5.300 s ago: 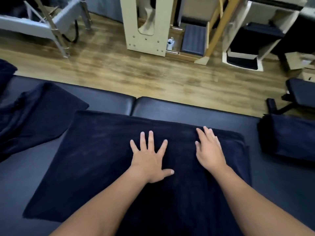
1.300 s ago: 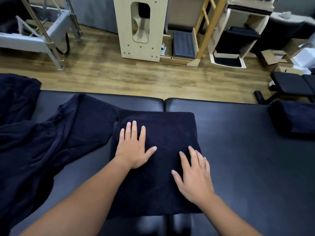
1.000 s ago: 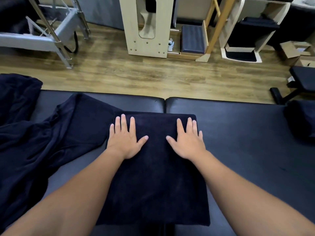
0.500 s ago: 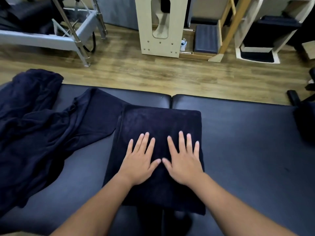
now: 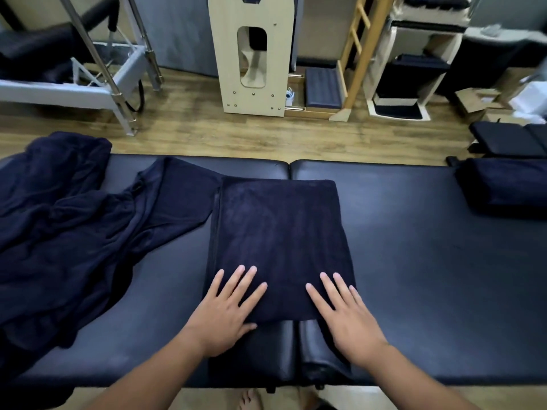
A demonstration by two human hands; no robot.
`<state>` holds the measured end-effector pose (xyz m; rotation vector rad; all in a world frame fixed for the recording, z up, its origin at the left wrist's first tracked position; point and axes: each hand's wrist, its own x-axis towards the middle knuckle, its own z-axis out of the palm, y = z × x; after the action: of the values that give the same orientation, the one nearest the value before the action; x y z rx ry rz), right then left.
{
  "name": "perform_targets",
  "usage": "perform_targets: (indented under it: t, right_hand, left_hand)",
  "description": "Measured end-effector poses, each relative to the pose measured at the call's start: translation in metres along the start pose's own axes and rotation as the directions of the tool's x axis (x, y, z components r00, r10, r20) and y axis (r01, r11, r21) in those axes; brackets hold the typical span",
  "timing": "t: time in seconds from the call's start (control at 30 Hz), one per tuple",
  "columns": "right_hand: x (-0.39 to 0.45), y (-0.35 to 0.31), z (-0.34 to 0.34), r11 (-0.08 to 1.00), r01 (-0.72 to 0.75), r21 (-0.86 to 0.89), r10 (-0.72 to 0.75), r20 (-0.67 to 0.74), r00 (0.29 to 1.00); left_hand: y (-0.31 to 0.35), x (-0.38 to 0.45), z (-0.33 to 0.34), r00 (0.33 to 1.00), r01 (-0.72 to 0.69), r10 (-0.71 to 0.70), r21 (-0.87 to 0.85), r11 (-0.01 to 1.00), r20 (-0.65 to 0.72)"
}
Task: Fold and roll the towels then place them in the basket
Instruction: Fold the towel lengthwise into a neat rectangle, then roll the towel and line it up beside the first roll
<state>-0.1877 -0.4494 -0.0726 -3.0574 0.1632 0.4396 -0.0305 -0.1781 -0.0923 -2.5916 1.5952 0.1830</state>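
Towels were heaped loosely at the left of the padded table. Left hand and right hand were laid flat, fingers spread, apart on the folded towel's near edge.

Matt terry towel, glossy leatherette table

Left hand and right hand lie flat, fingers apparently straight.

A pilates studio: reformer frame, wooden ladder, padded table
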Motion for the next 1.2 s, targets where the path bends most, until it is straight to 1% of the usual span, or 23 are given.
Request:
perform_targets:
  t: [0.03, 0.1, 0.17, 0.3, 0.37, 0.47, 0.53, 0.6, 0.67, 0.7, 0.77, 0.8, 0.83, 0.87, 0.93, 0.97, 1.03, 1.1, 1.13, 1.2]
  right_hand:
    - [-0.001, 0.001, -0.001, 1.000, -0.019, -0.009, 0.019, -0.010, 1.000]
    - [-0.002, 0.000, -0.005, 0.998, -0.050, -0.031, 0.050, -0.007, 0.999]
    - [-0.001, -0.004, -0.006, 0.996, -0.069, -0.061, 0.069, -0.007, 0.998]
    - [-0.001, -0.008, -0.011, 0.992, -0.090, -0.086, 0.082, -0.084, 0.993]
    - [0.001, -0.007, -0.012, 0.991, -0.093, -0.097, 0.082, -0.114, 0.990]
    - [0.003, -0.006, -0.017, 0.984, -0.112, -0.140, 0.096, -0.116, 0.989]
    - [0.002, -0.010, -0.030, 0.989, -0.089, -0.116, 0.090, 0.008, 0.996]
    - [-0.001, -0.014, -0.047, 0.998, -0.063, -0.005, 0.063, 0.139, 0.988]
    - [-0.003, -0.017, -0.073, 0.985, -0.047, 0.167, -0.003, 0.284, 0.959]
    - [-0.001, -0.017, -0.089, 0.969, -0.062, 0.237, -0.025, 0.348, 0.937]
    - [0.005, -0.011, -0.115, 0.947, -0.090, 0.309, -0.060, 0.444, 0.894]
    - [0.010, -0.006, -0.124, 0.943, -0.106, 0.316, -0.052, 0.453, 0.890]
    - [0.017, 0.000, -0.132, 0.941, -0.125, 0.314, -0.024, 0.431, 0.902]
    - [0.024, 0.007, -0.138, 0.936, -0.149, 0.318, 0.018, 0.379, 0.925]
    - [0.040, 0.022, -0.145, 0.909, -0.192, 0.371, 0.107, 0.239, 0.965]
    - [0.050, 0.028, -0.147, 0.894, -0.200, 0.401, 0.146, 0.160, 0.976]
    - [0.072, 0.038, -0.146, 0.867, -0.202, 0.455, 0.220, 0.013, 0.975]
    - [0.095, 0.044, -0.140, 0.848, -0.202, 0.490, 0.281, -0.092, 0.955]
    - [0.106, 0.047, -0.136, 0.843, -0.203, 0.498, 0.301, -0.124, 0.946]
    - [0.127, 0.051, -0.128, 0.826, -0.209, 0.524, 0.332, -0.152, 0.931]
  left_hand:
    - [-0.003, -0.003, 0.000, 1.000, -0.020, 0.020, 0.018, 1.000, -0.001]
    - [-0.005, -0.006, -0.001, 0.995, -0.080, 0.085, 0.080, 0.994, -0.055]
    - [-0.005, -0.008, -0.005, 0.988, -0.107, 0.118, 0.116, 0.987, -0.094]
    - [-0.003, -0.010, -0.020, 0.993, -0.080, 0.089, 0.113, 0.990, -0.075]
    - [-0.005, -0.007, -0.025, 0.998, -0.058, 0.062, 0.110, 0.992, -0.032]
    - [-0.006, 0.004, -0.051, 0.994, 0.000, -0.005, 0.044, 0.999, 0.105]
    - [-0.014, 0.011, -0.064, 0.977, 0.060, -0.049, -0.048, 0.997, 0.206]
    - [-0.023, 0.016, -0.077, 0.939, 0.089, -0.016, -0.197, 0.976, 0.344]
    - [-0.033, 0.020, -0.096, 0.897, 0.141, 0.019, -0.326, 0.935, 0.441]
    - [-0.038, 0.022, -0.105, 0.865, 0.183, 0.037, -0.382, 0.906, 0.501]
    - [-0.046, 0.027, -0.123, 0.799, 0.268, 0.073, -0.463, 0.845, 0.596]
    - [-0.052, 0.030, -0.129, 0.800, 0.293, 0.074, -0.495, 0.818, 0.596]
    - [-0.059, 0.032, -0.134, 0.820, 0.313, 0.056, -0.529, 0.789, 0.569]
    - [-0.066, 0.035, -0.136, 0.852, 0.334, 0.014, -0.564, 0.755, 0.524]
    - [-0.081, 0.043, -0.140, 0.904, 0.388, -0.141, -0.634, 0.668, 0.405]
    - [-0.086, 0.048, -0.141, 0.912, 0.406, -0.232, -0.662, 0.629, 0.339]
    - [-0.094, 0.060, -0.141, 0.895, 0.419, -0.400, -0.679, 0.603, 0.198]
    - [-0.099, 0.077, -0.136, 0.866, 0.426, -0.493, -0.644, 0.635, 0.087]
    - [-0.101, 0.085, -0.132, 0.853, 0.439, -0.521, -0.592, 0.676, 0.037]
    - [-0.101, 0.100, -0.123, 0.833, 0.479, -0.549, -0.406, 0.778, -0.069]
